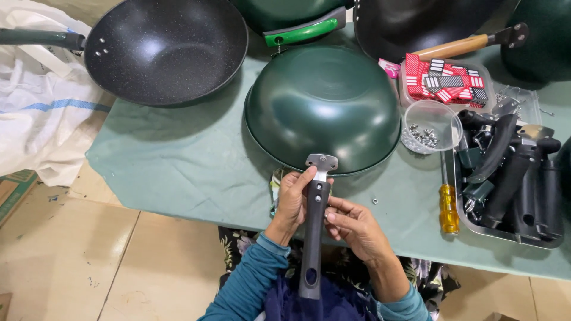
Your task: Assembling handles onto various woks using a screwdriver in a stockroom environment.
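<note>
The black pan handle (pixel 313 229) is standing against the upturned green wok (pixel 323 107), both hands pinching it: left hand (pixel 292 201), right hand (pixel 352 224). Green cloth is covering the bench (pixel 178 160) above the tan floor (pixel 77 255). Frame edges are cutting off the far pans.

Glossy green wok (pixel 323 104), seemingly metal
</note>
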